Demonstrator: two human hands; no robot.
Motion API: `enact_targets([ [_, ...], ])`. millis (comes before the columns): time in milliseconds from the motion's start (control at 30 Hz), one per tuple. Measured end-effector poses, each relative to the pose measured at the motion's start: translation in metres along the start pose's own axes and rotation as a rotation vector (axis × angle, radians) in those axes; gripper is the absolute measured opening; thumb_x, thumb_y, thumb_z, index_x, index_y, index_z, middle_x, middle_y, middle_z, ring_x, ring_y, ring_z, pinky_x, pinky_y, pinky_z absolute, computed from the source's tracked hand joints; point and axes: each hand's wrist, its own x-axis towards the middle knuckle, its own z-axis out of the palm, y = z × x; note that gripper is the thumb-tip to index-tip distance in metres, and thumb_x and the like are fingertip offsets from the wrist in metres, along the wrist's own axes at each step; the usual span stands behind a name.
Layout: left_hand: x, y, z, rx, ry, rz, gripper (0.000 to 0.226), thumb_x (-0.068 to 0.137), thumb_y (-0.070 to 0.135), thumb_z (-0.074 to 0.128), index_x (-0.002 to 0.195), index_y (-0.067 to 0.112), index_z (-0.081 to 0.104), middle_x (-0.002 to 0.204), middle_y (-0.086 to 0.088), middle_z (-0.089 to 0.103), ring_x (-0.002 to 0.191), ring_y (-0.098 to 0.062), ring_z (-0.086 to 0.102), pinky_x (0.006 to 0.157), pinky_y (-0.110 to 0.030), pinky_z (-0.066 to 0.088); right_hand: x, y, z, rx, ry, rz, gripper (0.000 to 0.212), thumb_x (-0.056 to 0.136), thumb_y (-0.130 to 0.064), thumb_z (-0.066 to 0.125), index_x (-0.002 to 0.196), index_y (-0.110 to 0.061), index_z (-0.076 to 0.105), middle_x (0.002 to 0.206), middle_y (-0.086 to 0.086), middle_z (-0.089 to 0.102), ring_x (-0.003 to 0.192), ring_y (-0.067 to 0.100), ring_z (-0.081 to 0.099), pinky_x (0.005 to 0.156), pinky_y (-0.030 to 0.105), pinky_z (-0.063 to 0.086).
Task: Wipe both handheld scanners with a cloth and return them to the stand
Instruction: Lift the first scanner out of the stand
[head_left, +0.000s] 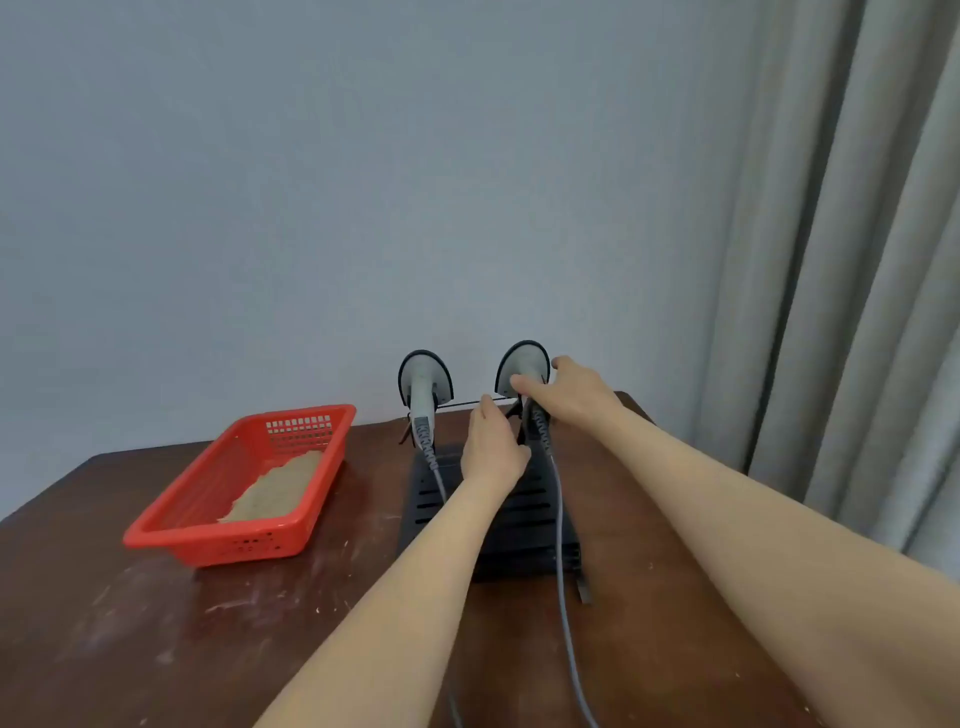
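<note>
Gripping the right scanner (523, 370) on the stand (498, 512) with the right hand (563, 397) — left hand (491, 449) hovering alongside, loosely open, holding nothing.

Two grey scanners (426, 384) (522, 366) stand upright on the black stand (519, 512); the tan cloth (278, 488) lies in the basket.

Soft, even light fills the scene, moderately bright, with no hard shadows. The pale blue-grey wall (363, 182) shows a gentle falloff, dimmer toward the upper corners. The dark brown wooden bench (156, 623) carries dull, scuffed sheen rather than glare. Wide-angle distortion bends the grey pleated curtain (831, 260) and stretches both bare forearms near the lower edge. Detail is slightly soft throughout, with compression smearing.
</note>
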Motion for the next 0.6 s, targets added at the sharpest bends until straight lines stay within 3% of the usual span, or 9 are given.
enact_targets([
  [167, 0.009, -0.005, 0.010, -0.021, -0.010, 0.034, 0.087, 0.084, 0.020, 0.067, 0.151, 0.011, 0.012, 0.151, -0.005, 0.030, 0.134, -0.024, 0.039, 0.091, -0.037, 0.045, 0.007, 0.002, 0.008, -0.037, -0.018, -0.013, 0.066, 0.082, -0.048, 0.060, 0.132, -0.010, 0.043, 0.121, 0.008, 0.056, 0.105, 0.025, 0.056, 0.081, 0.035, 0.048],
  [333, 0.020, -0.007, 0.019, -0.064, 0.008, 0.036, 0.067, 0.082, 0.020, 0.068, 0.140, 0.012, 0.034, 0.138, -0.006, 0.045, 0.123, -0.025, 0.048, 0.090, -0.040, 0.048, 0.013, 0.003, 0.014, -0.016, 0.003, -0.026, 0.034, 0.077, -0.038, 0.057, 0.102, -0.015, 0.051, 0.097, 0.006, 0.059, 0.082, 0.023, 0.056, 0.060, 0.030, 0.042],
  [600, 0.029, -0.008, 0.027, -0.142, 0.061, 0.029, 0.038, 0.080, 0.014, 0.070, 0.113, 0.010, 0.053, 0.115, -0.010, 0.060, 0.103, -0.028, 0.057, 0.073, -0.036, 0.048, 0.016, 0.000, 0.015, -0.021, -0.027, -0.013, 0.042, 0.076, -0.036, 0.055, 0.111, -0.014, 0.049, 0.092, 0.006, 0.059, 0.083, 0.024, 0.059, 0.065, 0.035, 0.050],
])
